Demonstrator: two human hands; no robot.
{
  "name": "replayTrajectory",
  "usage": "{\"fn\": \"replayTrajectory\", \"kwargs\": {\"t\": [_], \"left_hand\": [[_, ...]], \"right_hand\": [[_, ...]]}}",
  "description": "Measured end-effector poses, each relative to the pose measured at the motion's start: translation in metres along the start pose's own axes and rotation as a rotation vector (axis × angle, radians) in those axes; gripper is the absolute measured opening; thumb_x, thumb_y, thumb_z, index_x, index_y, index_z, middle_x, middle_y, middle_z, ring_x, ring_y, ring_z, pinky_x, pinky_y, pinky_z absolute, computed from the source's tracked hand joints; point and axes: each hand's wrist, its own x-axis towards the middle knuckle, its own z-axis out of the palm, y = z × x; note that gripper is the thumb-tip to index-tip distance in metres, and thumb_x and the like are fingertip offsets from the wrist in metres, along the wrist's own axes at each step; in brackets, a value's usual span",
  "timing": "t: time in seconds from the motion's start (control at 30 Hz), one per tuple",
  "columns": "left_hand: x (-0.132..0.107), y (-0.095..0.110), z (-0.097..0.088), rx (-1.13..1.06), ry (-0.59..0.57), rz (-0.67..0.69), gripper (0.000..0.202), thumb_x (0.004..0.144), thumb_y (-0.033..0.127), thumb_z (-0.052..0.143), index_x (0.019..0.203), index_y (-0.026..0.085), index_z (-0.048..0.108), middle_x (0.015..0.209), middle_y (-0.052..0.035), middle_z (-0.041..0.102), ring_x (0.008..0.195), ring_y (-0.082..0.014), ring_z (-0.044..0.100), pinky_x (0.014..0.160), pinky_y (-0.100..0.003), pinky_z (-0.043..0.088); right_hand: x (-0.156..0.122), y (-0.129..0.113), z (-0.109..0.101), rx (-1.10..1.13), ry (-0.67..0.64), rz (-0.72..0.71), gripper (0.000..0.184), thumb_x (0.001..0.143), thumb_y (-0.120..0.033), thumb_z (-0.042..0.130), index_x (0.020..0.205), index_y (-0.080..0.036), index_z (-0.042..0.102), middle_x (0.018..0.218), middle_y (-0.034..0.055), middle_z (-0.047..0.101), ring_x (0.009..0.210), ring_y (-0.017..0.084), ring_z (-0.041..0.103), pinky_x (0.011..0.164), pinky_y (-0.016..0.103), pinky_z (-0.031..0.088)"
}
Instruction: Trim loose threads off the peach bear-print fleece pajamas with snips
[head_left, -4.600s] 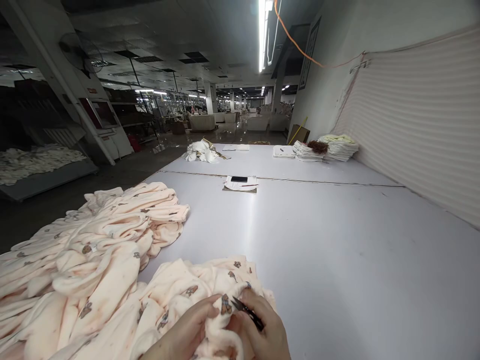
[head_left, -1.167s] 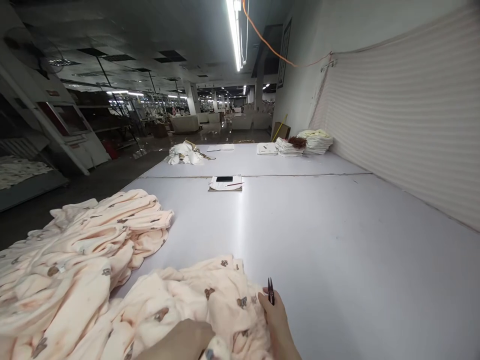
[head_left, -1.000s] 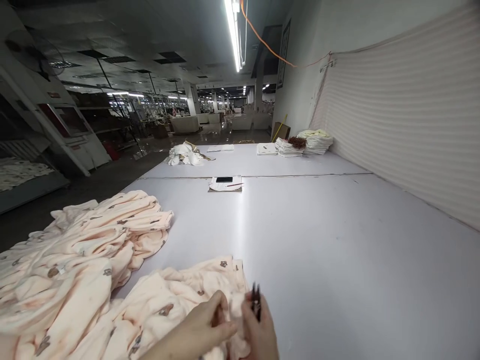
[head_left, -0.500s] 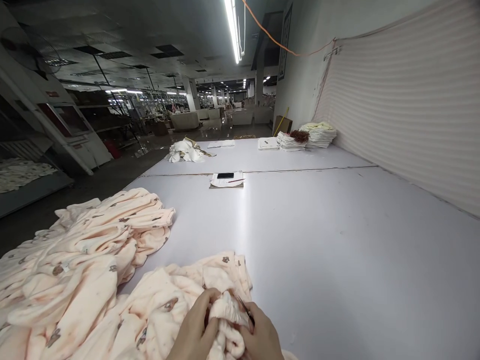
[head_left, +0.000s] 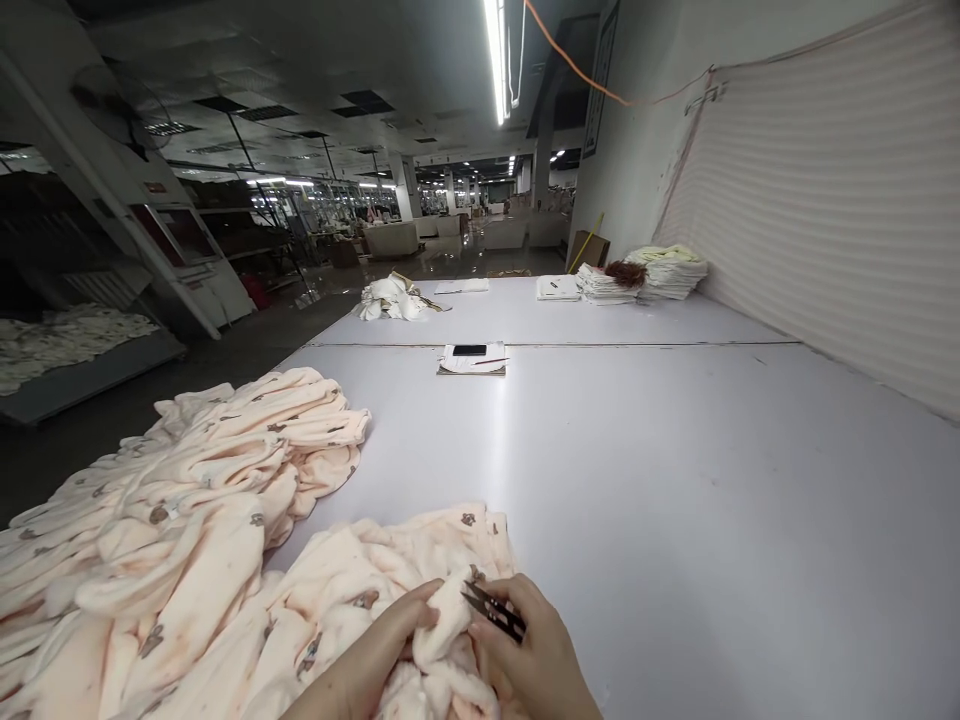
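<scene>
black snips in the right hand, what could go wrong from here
The black snips in the right hand have their tips right by the bunched fabric, so a slip might nick it. The left hand grips that same fabric close to the tips, so a finger could get pricked. The fabric pile covers part of the table's left edge, so some might slide off.

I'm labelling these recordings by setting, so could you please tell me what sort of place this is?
Probably a garment workshop: printed peach fabric lies heaped on a broad worktable, the right hand holds small black snips at the fabric, and a large hall stretches beyond.
</scene>
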Motion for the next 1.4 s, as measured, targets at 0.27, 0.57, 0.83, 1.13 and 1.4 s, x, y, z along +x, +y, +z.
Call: {"fn": "replayTrajectory", "kwargs": {"t": [0.27, 0.57, 0.83, 1.13, 1.4], "left_hand": [[0.007, -0.009, -0.014, -0.167, -0.051, -0.005, 0.039, 0.072, 0.019, 0.057, 0.111, 0.016, 0.06, 0.078, -0.0028, 0.071, 0.08, -0.0221, 0.065, 0.072, -0.028, 0.046], [0.003, -0.006, -0.01, -0.172, -0.041, -0.001, 0.032, 0.071, 0.019, 0.056, 0.101, 0.013, 0.064, 0.077, -0.0048, 0.07, 0.072, -0.0204, 0.063, 0.068, -0.027, 0.044], [-0.001, -0.009, 0.007, 0.617, 0.153, 0.263, 0.011, 0.072, 0.02, 0.053, 0.078, 0.021, 0.062, 0.072, 0.0, 0.064, 0.078, -0.0228, 0.059, 0.074, -0.028, 0.04], [0.001, -0.027, 0.002, 0.308, 0.386, 0.435, 0.014, 0.078, 0.035, 0.055, 0.081, 0.023, 0.047, 0.071, 0.0043, 0.052, 0.07, -0.0184, 0.05, 0.067, -0.027, 0.038], [0.002, -0.032, -0.005, -0.086, 0.177, 0.322, 0.028, 0.069, 0.031, 0.07, 0.08, 0.023, 0.046, 0.067, 0.0073, 0.052, 0.063, -0.013, 0.05, 0.061, -0.023, 0.037]], "right_hand": [[-0.008, 0.012, 0.013, 0.115, 0.079, -0.066, 0.018, 0.082, -0.036, 0.062, 0.09, -0.024, 0.073, 0.079, 0.0022, 0.07, 0.074, 0.017, 0.067, 0.067, 0.021, 0.051], [-0.015, 0.027, 0.026, 0.26, 0.098, 0.018, 0.025, 0.079, -0.042, 0.063, 0.092, -0.024, 0.074, 0.08, 0.0036, 0.069, 0.073, 0.019, 0.065, 0.066, 0.024, 0.051], [-0.006, 0.023, 0.015, 0.189, 0.136, 0.103, 0.026, 0.082, -0.041, 0.061, 0.097, -0.021, 0.067, 0.093, 0.0056, 0.069, 0.087, 0.022, 0.065, 0.076, 0.026, 0.051], [-0.011, 0.014, 0.013, 0.206, -0.005, -0.053, 0.024, 0.084, -0.034, 0.055, 0.101, -0.024, 0.07, 0.083, 0.0029, 0.065, 0.078, 0.018, 0.064, 0.069, 0.025, 0.049], [-0.011, -0.004, 0.03, -0.066, 0.064, -0.217, 0.02, 0.083, -0.028, 0.054, 0.096, -0.026, 0.068, 0.082, 0.0028, 0.063, 0.072, 0.018, 0.062, 0.063, 0.023, 0.047]]}}
